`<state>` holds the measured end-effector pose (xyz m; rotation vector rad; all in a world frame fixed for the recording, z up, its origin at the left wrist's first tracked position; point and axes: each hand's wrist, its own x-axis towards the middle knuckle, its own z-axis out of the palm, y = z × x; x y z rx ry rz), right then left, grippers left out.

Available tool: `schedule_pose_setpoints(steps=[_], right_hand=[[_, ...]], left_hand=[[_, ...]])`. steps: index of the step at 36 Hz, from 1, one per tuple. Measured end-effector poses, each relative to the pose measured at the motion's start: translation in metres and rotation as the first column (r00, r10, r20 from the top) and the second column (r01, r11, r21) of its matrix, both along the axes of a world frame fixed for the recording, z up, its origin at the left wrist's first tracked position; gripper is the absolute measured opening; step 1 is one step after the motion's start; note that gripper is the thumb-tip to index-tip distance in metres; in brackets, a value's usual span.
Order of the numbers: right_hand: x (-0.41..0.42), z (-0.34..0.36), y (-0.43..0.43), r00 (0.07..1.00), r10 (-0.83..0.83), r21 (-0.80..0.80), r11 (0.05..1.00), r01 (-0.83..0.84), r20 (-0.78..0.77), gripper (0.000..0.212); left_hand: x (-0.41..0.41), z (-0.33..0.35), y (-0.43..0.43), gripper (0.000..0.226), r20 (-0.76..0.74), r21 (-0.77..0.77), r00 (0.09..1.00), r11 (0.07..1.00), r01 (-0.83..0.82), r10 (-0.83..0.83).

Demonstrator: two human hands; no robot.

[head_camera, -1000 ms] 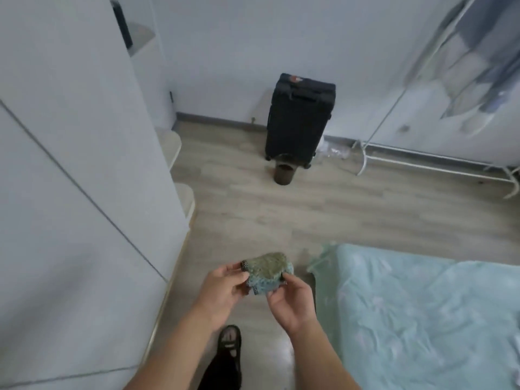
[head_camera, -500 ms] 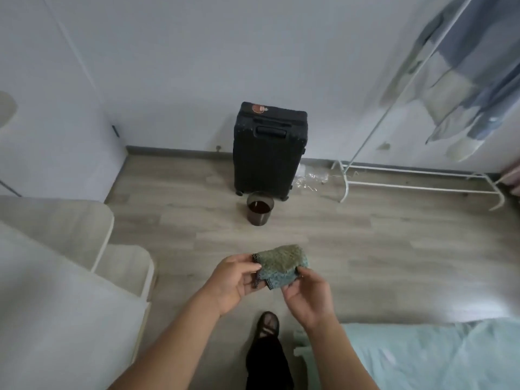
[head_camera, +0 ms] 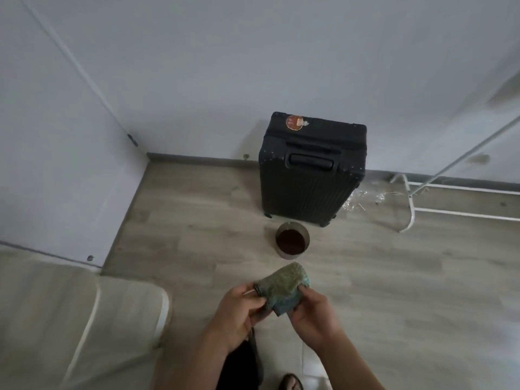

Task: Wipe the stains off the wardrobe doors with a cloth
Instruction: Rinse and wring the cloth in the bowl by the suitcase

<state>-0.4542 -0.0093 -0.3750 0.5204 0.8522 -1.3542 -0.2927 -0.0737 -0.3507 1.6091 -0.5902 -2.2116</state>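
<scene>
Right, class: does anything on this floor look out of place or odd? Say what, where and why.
An open container with dark contents stands on the floor just in front of the black suitcase, where a foot could knock it. Crumpled clear plastic lies loose between suitcase and clothes rack.
</scene>
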Motion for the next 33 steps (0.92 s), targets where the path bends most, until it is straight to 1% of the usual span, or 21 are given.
schedule_pose_setpoints(steps=[4, 7, 9, 10, 12, 13, 14, 15, 16, 17, 18, 19, 20, 21, 23, 24, 25, 26, 28, 31, 33], right_hand=[[-0.041, -0.079, -0.056, 0.994, -0.083, 0.078, 0.993, 0.088, -0.068, 0.053], [-0.08, -0.18, -0.106, 0.986, -0.058, 0.141, 0.987, 0.08, -0.155, 0.056], [-0.101, -0.241, -0.135, 0.975, -0.063, 0.217, 0.97, 0.11, -0.213, 0.049], [-0.113, -0.272, -0.152, 0.966, -0.071, 0.211, 0.969, 0.125, -0.249, 0.042], [-0.126, -0.343, -0.175, 0.942, -0.004, 0.249, 0.964, 0.093, -0.335, 0.031], [-0.136, -0.374, -0.188, 0.912, 0.044, 0.301, 0.95, 0.089, -0.408, 0.028], [-0.148, -0.41, -0.207, 0.871, 0.092, 0.3, 0.952, 0.066, -0.483, 0.026], [-0.156, -0.429, -0.222, 0.807, 0.163, 0.315, 0.949, 0.03, -0.568, 0.026], [-0.162, -0.456, -0.233, 0.698, 0.28, 0.361, 0.932, -0.033, -0.659, 0.027], [-0.168, -0.481, -0.242, 0.514, 0.427, 0.456, 0.887, -0.077, -0.744, 0.027], [-0.174, -0.5, -0.253, 0.28, 0.545, 0.532, 0.837, -0.129, -0.79, 0.027], [-0.179, -0.522, -0.265, 0.067, 0.606, 0.589, 0.79, -0.17, -0.793, 0.028], [-0.183, -0.543, -0.274, -0.115, 0.636, 0.645, 0.738, -0.197, -0.763, 0.032], [-0.186, -0.554, -0.282, -0.269, 0.652, 0.704, 0.677, -0.215, -0.709, 0.036], [-0.188, -0.59, -0.292, -0.521, 0.617, 0.8, 0.537, -0.268, -0.589, 0.04], [-0.189, -0.608, -0.298, -0.631, 0.59, 0.856, 0.436, -0.277, -0.504, 0.04], [-0.19, -0.62, -0.3, -0.718, 0.557, 0.905, 0.328, -0.27, -0.416, 0.04], [-0.191, -0.633, -0.304, -0.784, 0.516, 0.936, 0.251, -0.249, -0.346, 0.038], [-0.191, -0.657, -0.312, -0.864, 0.421, 0.959, 0.177, -0.219, -0.275, 0.033], [-0.192, -0.682, -0.327, -0.89, 0.382, 0.968, 0.13, -0.216, -0.25, 0.031], [-0.188, -0.691, -0.334, -0.895, 0.354, 0.961, 0.057, -0.27, -0.273, 0.032]], left_hand=[[-0.046, -0.091, -0.078, 0.03, 0.052, -0.03, 0.984, 0.985, 0.169, -0.168], [-0.087, -0.199, -0.136, 0.034, 0.134, -0.079, 0.931, 0.933, 0.352, -0.34], [-0.102, -0.265, -0.169, 0.035, 0.178, -0.096, 0.891, 0.894, 0.437, -0.417], [-0.109, -0.302, -0.183, 0.037, 0.232, -0.116, 0.863, 0.868, 0.482, -0.449], [-0.113, -0.377, -0.199, 0.037, 0.357, -0.124, 0.826, 0.855, 0.504, -0.435], [-0.113, -0.407, -0.206, 0.033, 0.389, -0.148, 0.832, 0.864, 0.481, -0.397], [-0.113, -0.442, -0.215, 0.025, 0.428, -0.186, 0.838, 0.874, 0.449, -0.339], [-0.111, -0.46, -0.22, 0.018, 0.454, -0.213, 0.844, 0.885, 0.414, -0.286], [-0.111, -0.486, -0.225, 0.015, 0.488, -0.236, 0.837, 0.886, 0.4, -0.248], [-0.112, -0.509, -0.229, 0.014, 0.511, -0.267, 0.831, 0.877, 0.399, -0.223], [-0.114, -0.524, -0.235, 0.013, 0.5, -0.308, 0.844, 0.871, 0.382, -0.193], [-0.115, -0.543, -0.242, 0.012, 0.502, -0.326, 0.848, 0.871, 0.368, -0.171], [-0.116, -0.565, -0.249, 0.013, 0.516, -0.34, 0.841, 0.862, 0.376, -0.163], [-0.119, -0.573, -0.256, 0.015, 0.527, -0.357, 0.835, 0.849, 0.389, -0.161], [-0.123, -0.599, -0.269, 0.019, 0.532, -0.418, 0.839, 0.827, 0.377, -0.114], [-0.125, -0.611, -0.278, 0.023, 0.536, -0.448, 0.839, 0.812, 0.375, -0.092], [-0.126, -0.621, -0.284, 0.027, 0.544, -0.47, 0.834, 0.792, 0.389, -0.087], [-0.127, -0.633, -0.292, 0.029, 0.555, -0.483, 0.826, 0.769, 0.419, -0.102], [-0.133, -0.648, -0.309, 0.026, 0.584, -0.51, 0.793, 0.682, 0.525, -0.175], [-0.144, -0.659, -0.341, 0.002, 0.604, -0.54, 0.765, 0.59, 0.6, -0.225], [-0.15, -0.659, -0.36, 0.012, 0.629, -0.563, 0.751, 0.548, 0.619, -0.201]])
